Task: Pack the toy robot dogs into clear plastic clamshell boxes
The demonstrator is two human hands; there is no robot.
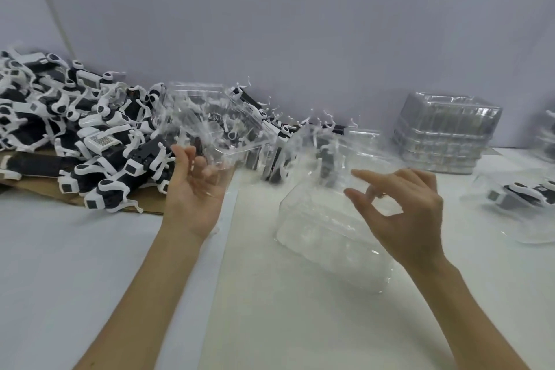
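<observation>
My left hand (192, 186) is palm up, its fingers curled round the edge of a raised half of an open clear clamshell box (210, 126). The box's other half (318, 228) tilts down onto the white table. My right hand (402, 207) is at that half's upper rim, index finger straight, thumb and curled middle finger pinching the blurred plastic. A big heap of black-and-white toy robot dogs (75, 132) lies at the left on brown cardboard (36, 189). No dog is in the held box.
A stack of closed clear clamshell boxes (444, 135) stands at the back right by the grey wall. A robot dog in an open clamshell (522, 198) lies at the far right. More dogs (282, 126) trail along the wall behind the held box.
</observation>
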